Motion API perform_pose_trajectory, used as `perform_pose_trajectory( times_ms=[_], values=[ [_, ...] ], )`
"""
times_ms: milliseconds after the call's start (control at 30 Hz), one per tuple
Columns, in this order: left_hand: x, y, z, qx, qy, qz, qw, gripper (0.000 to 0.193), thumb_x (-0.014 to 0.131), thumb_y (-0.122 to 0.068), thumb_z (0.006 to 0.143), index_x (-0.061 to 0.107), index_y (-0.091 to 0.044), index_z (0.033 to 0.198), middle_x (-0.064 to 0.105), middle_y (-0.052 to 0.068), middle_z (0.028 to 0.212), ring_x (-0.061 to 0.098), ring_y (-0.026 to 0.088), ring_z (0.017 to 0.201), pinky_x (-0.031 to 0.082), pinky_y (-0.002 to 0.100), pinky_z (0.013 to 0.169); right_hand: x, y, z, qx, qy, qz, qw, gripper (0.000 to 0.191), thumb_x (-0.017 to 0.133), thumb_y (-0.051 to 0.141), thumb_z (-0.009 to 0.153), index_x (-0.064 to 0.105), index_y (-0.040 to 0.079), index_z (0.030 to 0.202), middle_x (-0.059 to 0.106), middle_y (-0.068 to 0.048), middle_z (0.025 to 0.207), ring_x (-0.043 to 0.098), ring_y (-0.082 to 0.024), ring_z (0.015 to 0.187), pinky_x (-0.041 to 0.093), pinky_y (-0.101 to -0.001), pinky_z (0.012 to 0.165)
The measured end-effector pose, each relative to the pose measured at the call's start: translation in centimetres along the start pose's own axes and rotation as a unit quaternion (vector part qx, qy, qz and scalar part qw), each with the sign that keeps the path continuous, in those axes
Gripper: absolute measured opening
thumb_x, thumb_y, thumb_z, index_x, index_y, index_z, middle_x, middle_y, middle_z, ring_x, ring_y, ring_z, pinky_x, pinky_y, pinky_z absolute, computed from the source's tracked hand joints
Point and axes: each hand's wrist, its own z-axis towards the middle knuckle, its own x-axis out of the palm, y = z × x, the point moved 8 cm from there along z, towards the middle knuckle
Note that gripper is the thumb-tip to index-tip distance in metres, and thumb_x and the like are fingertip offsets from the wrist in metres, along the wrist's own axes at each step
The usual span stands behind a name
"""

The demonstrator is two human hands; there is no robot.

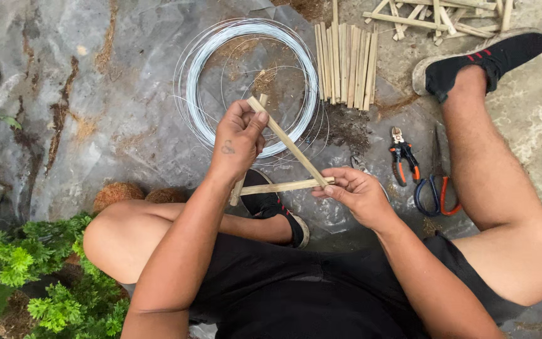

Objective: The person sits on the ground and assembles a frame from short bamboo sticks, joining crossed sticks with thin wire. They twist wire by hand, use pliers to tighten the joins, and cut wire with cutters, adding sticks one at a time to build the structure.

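My left hand (238, 138) pinches the top corner of a triangle of three thin bamboo sticks (286, 143), held above my lap. My right hand (354, 191) grips the lower right corner, where the slanted stick meets the horizontal stick (283, 186). The third stick runs down behind my left hand and is mostly hidden. A coil of white wire (251, 47) lies on the grey plastic sheet (114, 94) just beyond the hands.
A row of cut bamboo sticks (345, 66) lies beside the coil, with a looser pile (440, 17) farther back. Pliers (403, 158) and scissors (437, 182) with orange handles rest by my right leg. Green plants (26, 276) crowd the lower left.
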Motion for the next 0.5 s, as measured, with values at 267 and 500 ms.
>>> perform_pose_trajectory(
  times_ms=[267,500],
  values=[
    [0.11,-0.10,-0.11,-0.023,-0.011,0.026,0.999,0.021,0.065,-0.011,0.101,0.063,0.002,0.116,0.065,0.001,0.076,0.048,0.005,0.048,0.034,0.022,0.042,-0.13,-0.12,0.08,-0.007,0.011,-0.004,1.000,0.034,0.061,0.000,0.098,0.059,-0.007,0.131,0.073,-0.020,0.116,0.074,-0.027,0.107,0.060,-0.0399,0.096],
    [-0.01,-0.17,-0.17,-0.019,-0.017,0.014,1.000,0.025,0.069,-0.011,0.097,0.063,0.003,0.117,0.066,0.000,0.076,0.047,0.005,0.048,0.033,0.022,0.041,-0.24,-0.19,-0.08,-0.003,0.021,0.000,1.000,0.034,0.061,-0.002,0.097,0.059,-0.007,0.131,0.073,-0.019,0.117,0.073,-0.027,0.110,0.058,-0.0391,0.097]
  ],
)
